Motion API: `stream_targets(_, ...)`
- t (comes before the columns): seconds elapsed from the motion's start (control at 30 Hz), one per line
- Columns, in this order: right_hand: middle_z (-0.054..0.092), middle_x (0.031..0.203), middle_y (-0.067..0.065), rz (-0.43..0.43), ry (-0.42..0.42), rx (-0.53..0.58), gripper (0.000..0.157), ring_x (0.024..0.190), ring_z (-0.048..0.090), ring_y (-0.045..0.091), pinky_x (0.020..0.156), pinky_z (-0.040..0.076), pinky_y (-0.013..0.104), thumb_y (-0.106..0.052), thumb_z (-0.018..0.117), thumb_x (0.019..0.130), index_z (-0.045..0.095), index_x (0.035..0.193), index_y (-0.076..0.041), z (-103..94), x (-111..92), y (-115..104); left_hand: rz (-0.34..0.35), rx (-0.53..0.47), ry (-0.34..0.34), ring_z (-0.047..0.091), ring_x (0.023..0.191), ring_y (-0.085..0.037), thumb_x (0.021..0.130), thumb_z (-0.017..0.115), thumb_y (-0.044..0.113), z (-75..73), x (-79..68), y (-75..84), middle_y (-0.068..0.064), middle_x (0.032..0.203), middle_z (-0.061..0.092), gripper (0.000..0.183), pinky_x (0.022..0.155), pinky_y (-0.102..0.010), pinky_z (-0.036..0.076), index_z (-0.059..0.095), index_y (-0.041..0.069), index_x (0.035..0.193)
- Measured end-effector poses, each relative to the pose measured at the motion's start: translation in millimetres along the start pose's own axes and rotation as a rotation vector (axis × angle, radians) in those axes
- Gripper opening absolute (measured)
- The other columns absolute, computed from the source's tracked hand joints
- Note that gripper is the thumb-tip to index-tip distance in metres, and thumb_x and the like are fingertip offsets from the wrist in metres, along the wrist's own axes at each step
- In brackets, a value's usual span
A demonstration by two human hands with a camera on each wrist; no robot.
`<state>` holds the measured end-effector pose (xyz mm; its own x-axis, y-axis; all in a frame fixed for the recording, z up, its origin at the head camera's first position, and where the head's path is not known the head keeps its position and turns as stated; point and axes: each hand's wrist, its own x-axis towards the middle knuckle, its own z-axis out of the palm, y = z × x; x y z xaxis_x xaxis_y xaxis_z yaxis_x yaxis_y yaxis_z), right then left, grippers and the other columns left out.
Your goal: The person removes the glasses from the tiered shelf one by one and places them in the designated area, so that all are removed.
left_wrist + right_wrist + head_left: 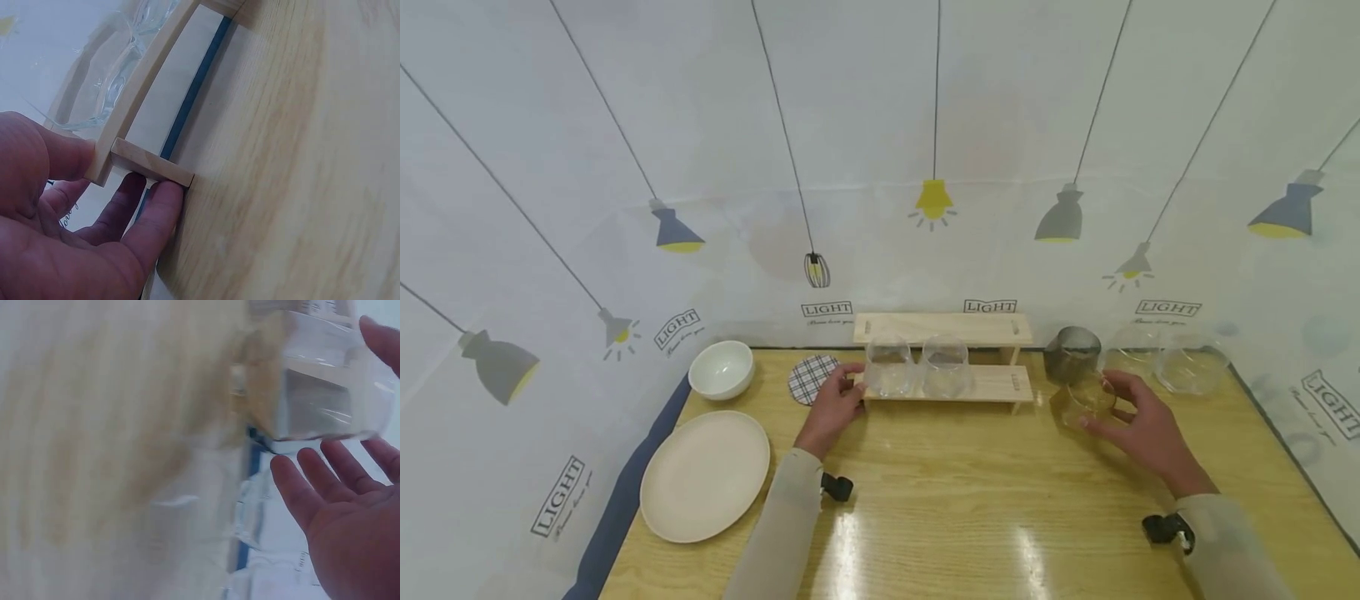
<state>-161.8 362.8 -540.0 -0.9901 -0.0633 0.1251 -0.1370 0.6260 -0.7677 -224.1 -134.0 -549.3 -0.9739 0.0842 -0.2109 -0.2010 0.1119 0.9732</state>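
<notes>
My left hand (831, 410) grips the left end of a two-tier wooden rack (943, 327). In the left wrist view the thumb presses the plank's end while the fingers lie against the short leg (150, 164). Two clear glasses (889, 371) (946, 371) stand side by side on the rack's lower tier. To the right of the rack, my right hand (1153, 429) holds an amber-tinted glass (1086, 398) between thumb and fingers. The right wrist view shows this glass tilted on its side in the picture, fingertips at its wall, somewhat blurred.
Behind the amber glass stands a dark grey glass (1072, 354), with two clear glasses (1127, 346) (1191, 367) to its right. A checked round coaster (810, 377), a white bowl (721, 370) and a beige plate (706, 477) lie at left. A lamp-printed sheet (880, 150) borders the table.
</notes>
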Motion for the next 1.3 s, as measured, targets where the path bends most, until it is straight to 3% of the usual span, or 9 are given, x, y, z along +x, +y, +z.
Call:
stream_targets(0.17,0.055,0.148,0.016,-0.074,0.090,0.026,0.075,0.126,0.046,-0.013,0.093,0.045,0.001,-0.023,0.086,0.092,0.047,0.154,-0.007,-9.1,5.8,-15.0,0.004,0.008,0.008,0.063,0.116,-0.026,0.112,0.055,0.013,-1.2,-1.2,3.4,-0.020,0.134,0.059,0.035,0.095,-0.044,0.059,0.055,0.019,0.147)
stream_targets(0.3,0.057,0.144,0.008,-0.104,0.159,0.024,0.068,0.125,0.046,-0.016,0.094,0.043,-0.001,-0.019,0.086,0.091,0.053,0.150,-0.011,-12.8,10.0,-29.3,0.008,0.003,0.003,0.063,0.115,-0.025,0.112,0.055,0.013,-0.5,-1.8,6.4,-0.020,0.134,0.059,0.035,0.095,-0.045,0.059,0.054,0.019,0.147)
stream_targets(0.5,0.056,0.146,0.016,-0.165,0.178,0.031,0.065,0.125,0.043,-0.020,0.096,0.043,0.001,-0.014,0.084,0.093,0.054,0.149,-0.006,-5.1,12.9,-53.4,0.007,-0.004,-0.012,0.062,0.115,-0.026,0.112,0.054,0.013,1.3,-3.0,8.6,-0.019,0.134,0.058,0.035,0.096,-0.046,0.058,0.054,0.018,0.147)
stream_targets(0.83,0.058,0.147,0.015,-0.195,0.143,0.120,0.060,0.120,0.054,-0.008,0.095,0.047,0.007,-0.014,0.080,0.096,0.053,0.149,-0.007,27.1,27.1,-91.2,-0.011,-0.011,-0.015,0.063,0.117,-0.026,0.112,0.054,0.012,6.0,-0.3,3.0,-0.020,0.136,0.058,0.035,0.095,-0.043,0.059,0.054,0.017,0.147)
stream_targets(0.93,0.058,0.147,0.014,-0.208,0.114,0.150,0.060,0.124,0.059,0.006,0.097,0.049,0.010,-0.016,0.079,0.097,0.052,0.150,-0.006,40.5,34.8,-100.8,-0.022,-0.015,-0.010,0.063,0.118,-0.027,0.112,0.054,0.012,6.4,-0.8,2.6,-0.020,0.136,0.058,0.035,0.096,-0.045,0.059,0.054,0.017,0.147)
stream_targets(1.07,0.056,0.149,0.016,-0.218,0.054,0.185,0.062,0.136,0.055,0.032,0.108,0.054,0.034,-0.020,0.078,0.099,0.050,0.151,-0.004,61.6,47.0,-111.0,-0.012,-0.015,-0.001,0.063,0.117,-0.027,0.112,0.054,0.012,5.0,-1.6,3.7,-0.020,0.134,0.058,0.036,0.095,-0.044,0.059,0.054,0.017,0.147)
stream_targets(1.17,0.054,0.152,0.018,-0.201,0.003,0.210,0.065,0.139,0.052,0.042,0.109,0.051,0.056,-0.024,0.079,0.098,0.048,0.152,-0.005,77.6,53.0,-115.9,-0.012,-0.020,0.000,0.063,0.117,-0.026,0.112,0.054,0.012,3.6,-1.2,3.9,-0.020,0.133,0.058,0.036,0.093,-0.042,0.060,0.054,0.017,0.148)
stream_targets(1.3,0.052,0.154,0.018,-0.155,-0.062,0.244,0.074,0.142,0.049,0.045,0.112,0.048,0.061,-0.033,0.081,0.096,0.045,0.156,-0.008,97.0,60.8,-120.3,-0.025,-0.021,0.012,0.063,0.116,-0.026,0.111,0.054,0.011,2.1,-0.5,2.5,-0.020,0.133,0.058,0.036,0.092,-0.040,0.060,0.054,0.017,0.147)
